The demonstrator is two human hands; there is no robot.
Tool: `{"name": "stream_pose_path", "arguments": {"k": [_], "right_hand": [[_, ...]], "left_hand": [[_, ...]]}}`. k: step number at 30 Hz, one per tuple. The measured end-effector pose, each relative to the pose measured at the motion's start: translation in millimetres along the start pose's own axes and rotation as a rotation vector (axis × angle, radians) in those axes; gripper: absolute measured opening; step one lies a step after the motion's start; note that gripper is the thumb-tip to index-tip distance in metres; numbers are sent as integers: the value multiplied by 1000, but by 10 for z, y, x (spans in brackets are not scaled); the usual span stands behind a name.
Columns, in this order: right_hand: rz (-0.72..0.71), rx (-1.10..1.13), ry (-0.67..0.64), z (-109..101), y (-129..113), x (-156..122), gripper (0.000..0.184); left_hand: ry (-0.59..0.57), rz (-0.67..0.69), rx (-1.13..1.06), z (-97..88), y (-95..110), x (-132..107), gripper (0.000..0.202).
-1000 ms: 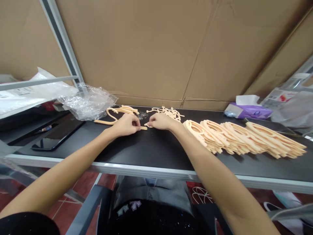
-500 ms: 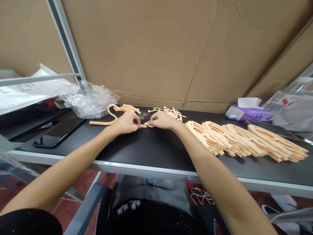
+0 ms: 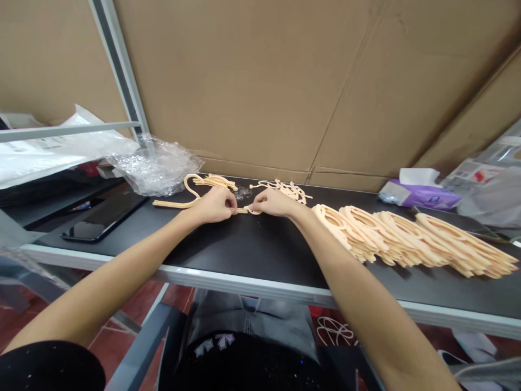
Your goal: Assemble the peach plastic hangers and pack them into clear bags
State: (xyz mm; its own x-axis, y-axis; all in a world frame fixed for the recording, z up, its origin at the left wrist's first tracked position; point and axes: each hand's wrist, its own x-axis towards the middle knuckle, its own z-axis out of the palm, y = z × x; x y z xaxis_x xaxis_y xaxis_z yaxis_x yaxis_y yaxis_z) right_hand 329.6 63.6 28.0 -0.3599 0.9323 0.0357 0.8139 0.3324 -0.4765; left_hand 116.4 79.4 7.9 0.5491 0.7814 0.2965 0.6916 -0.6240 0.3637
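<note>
My left hand (image 3: 218,205) is closed, thumb and fingers pinching the bar of a peach-coloured clothes hanger (image 3: 173,205). The hanger's curved hook rises to the left of the hand, and one end of the bar pokes out past my fingertips on the right. Facing it, my right hand (image 3: 273,203) pinches a small curved peach piece (image 3: 255,212), which sits close to that bar end. Fingers partly cover the piece; whether it touches the bar I cannot tell. Behind my right hand lies a loose pile of small knobbed peach pieces (image 3: 291,189).
More peach pieces (image 3: 215,181) lie behind my left hand. Overlapping stacks of flat peach parts (image 3: 407,239) fill the right side of the black table (image 3: 244,250). Crumpled clear plastic (image 3: 160,165) and a dark phone-like slab (image 3: 103,217) are left; a purple tissue pack (image 3: 427,194) is back right.
The view has shifted a little, moving things slightly rightward in the picture. Both hands keep their pinches; the small curved piece shows a bit more below my right fingers.
</note>
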Motion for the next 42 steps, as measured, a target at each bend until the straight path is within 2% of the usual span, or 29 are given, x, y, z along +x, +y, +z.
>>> {"name": "stream_pose_path", "arguments": {"k": [7,15,24,29,35,38,42], "right_hand": [[9,27,-42,-12,11,19,26],[-26,-44,-43,-7,8,7,29],[-35,-47,-97,-32,37,21,30],[-35,-68,-78,-34,23,16,30],[62,-108,-52,-19,105,31,24],[47,-112,-37,2,133,32,29],[54,-107,-34,24,74,23,30]], "left_hand": [[-2,0,0,-2,24,-19,16],[-13,13,-27,14,-12,-19,14],[-9,61,48,33,-46,-22,17],[-1,80,50,27,-63,-22,18],[-8,152,-8,39,46,-51,12],[-44,191,-84,73,129,-50,10],[-39,191,-46,69,136,-37,11]]}}
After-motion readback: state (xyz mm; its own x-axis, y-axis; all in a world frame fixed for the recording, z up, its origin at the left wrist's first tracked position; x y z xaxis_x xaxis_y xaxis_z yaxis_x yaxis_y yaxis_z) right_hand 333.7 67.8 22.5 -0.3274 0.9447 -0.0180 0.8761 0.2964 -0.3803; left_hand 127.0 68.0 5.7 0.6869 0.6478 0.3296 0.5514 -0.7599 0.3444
